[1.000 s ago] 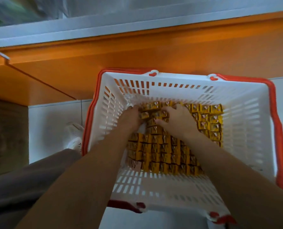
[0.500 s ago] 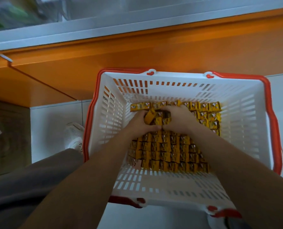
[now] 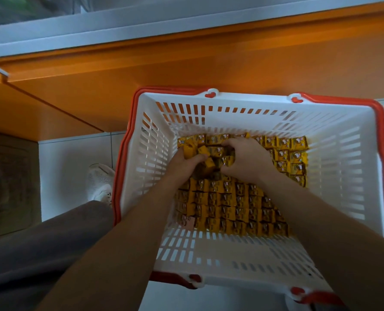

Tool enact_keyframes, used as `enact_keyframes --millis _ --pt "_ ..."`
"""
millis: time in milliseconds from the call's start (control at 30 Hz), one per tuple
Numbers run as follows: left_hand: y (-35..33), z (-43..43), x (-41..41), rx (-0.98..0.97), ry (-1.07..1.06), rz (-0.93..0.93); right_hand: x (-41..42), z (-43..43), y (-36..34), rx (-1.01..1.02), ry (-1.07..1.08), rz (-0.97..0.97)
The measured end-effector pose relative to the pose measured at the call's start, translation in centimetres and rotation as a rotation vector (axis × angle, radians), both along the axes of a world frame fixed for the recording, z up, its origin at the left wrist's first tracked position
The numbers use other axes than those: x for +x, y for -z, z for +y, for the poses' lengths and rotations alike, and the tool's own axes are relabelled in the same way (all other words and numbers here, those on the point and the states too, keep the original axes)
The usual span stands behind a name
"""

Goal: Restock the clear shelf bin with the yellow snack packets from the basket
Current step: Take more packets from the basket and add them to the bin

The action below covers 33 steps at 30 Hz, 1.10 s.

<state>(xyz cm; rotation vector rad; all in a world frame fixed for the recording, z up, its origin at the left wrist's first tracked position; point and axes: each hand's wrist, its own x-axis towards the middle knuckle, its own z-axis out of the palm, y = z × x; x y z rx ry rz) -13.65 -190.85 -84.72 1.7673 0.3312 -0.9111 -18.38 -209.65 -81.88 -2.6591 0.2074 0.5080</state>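
Both hands dig into the packets [image 3: 231,205] at the far end of the basket [image 3: 352,176], which stands on the floor [image 3: 70,158] against an orange shelf base [image 3: 186,59]. The left hand [image 3: 182,163] and right hand [image 3: 248,161] curl their fingers round a loose heap of packets between them, with most fingertips buried. Forearms hide part of the neat rows below. The packet print is too blurred to read. A shoe [image 3: 100,182] lies beside the basket's left edge.
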Motion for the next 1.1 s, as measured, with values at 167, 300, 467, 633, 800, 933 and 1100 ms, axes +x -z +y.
enact_keyframes --millis 167,300,467,633,800,933,1100 --pt "0.4 -0.2 0.1 -0.053 -0.013 0.047 0.3 1.1 0.0 -0.056 -0.074 -0.079" --pt "0.9 0.1 0.3 -0.097 -0.045 0.049 1.0 1.1 -0.1 0.044 -0.137 -0.139" --pt "1.1 0.0 0.5 -0.045 -0.003 0.026 1.0 1.1 0.4 0.031 -0.164 -0.045" --pt "0.9 -0.3 0.4 -0.016 0.038 0.022 1.6 0.5 0.4 0.157 -0.105 0.105" --pt "0.7 -0.5 0.3 0.031 0.084 -0.038 0.8 0.0 0.1 0.229 -0.047 -0.029" --pt "-0.5 -0.9 0.4 0.058 0.101 -0.146 0.5 -0.5 -0.8 0.283 0.036 -0.099" --pt "-4.4 -1.5 0.9 0.106 0.116 -0.281 0.8 -1.8 -4.4 0.356 0.064 -0.086"
